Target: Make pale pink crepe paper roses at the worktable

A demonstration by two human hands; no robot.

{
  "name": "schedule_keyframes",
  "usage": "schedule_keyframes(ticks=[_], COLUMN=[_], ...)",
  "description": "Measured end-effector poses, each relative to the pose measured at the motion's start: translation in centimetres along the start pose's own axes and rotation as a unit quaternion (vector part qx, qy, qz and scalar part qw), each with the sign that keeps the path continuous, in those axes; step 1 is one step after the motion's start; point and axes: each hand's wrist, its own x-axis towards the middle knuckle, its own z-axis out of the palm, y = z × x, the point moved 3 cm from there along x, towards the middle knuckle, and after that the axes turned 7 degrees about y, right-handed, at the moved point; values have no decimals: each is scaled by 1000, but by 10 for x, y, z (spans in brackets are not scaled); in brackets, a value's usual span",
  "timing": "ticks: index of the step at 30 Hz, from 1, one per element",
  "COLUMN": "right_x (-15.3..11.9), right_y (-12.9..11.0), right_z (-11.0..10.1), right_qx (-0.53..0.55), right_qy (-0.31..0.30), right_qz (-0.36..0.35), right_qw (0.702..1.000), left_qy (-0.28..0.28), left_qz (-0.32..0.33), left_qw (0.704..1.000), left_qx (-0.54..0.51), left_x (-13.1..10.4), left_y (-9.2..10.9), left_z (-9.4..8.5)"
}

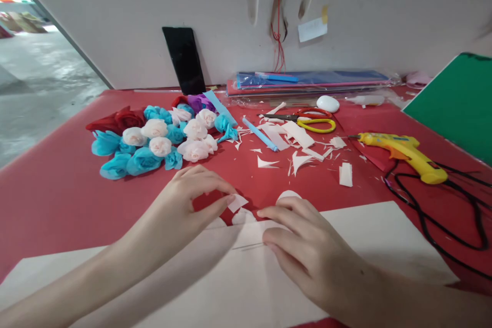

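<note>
My left hand [202,192] pinches a small white paper piece [238,203] between thumb and fingertips, just beyond the far edge of a large white sheet [246,282]. Under that piece lie more white cut-out paper pieces [244,217], partly hidden by my hands. With its fingers apart, my right hand [303,241] rests on the sheet, its fingertips at the far edge beside the cut-outs. A rounded white paper piece [289,194] shows behind its fingers. Beside the right thumb, a thin dark line or slit [248,246] crosses the sheet.
Blue, white, red and purple paper flowers [157,138] lie at the left. Paper scraps [298,136], a blue pen [259,134] and scissors [317,122] are in the middle. A yellow glue gun [403,151] with a black cord [426,230] lies right; a phone [184,60] leans behind.
</note>
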Motion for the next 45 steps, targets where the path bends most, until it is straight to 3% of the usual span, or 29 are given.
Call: schedule_keyframes(ticks=[5, 13, 19, 27, 36, 40, 45], right_x=[-1, -3, -8, -9, -11, -12, -10], right_y=[-1, -6, -8, -8, -8, -11, -12], right_z=[5, 10, 13, 11, 12, 8, 6], right_qx=[-42, -43, -47, -52, -52, -43, -48], right_qy=[33, 24, 57, 62, 65, 74, 78], right_qz=[-20, -26, -103, -86, -97, -107, -97], right_qw=[998, 998, 992, 993, 992, 990, 991], left_qy=[-2, -6, -23, -51, -104, -113, -76], left_qz=[-4, -7, -31, -41, -118, -64, 6], left_qw=[1000, 1000, 999, 998, 986, 991, 997], left_qx=[-8, -22, -16, -19, -61, -27, -18], left_x=[0, 0, -8, -13, -8, -10, -11], left_y=[-1, -6, -7, -12, -7, -9, -13], left_z=[2, 5, 17, 21, 14, 18, 19])
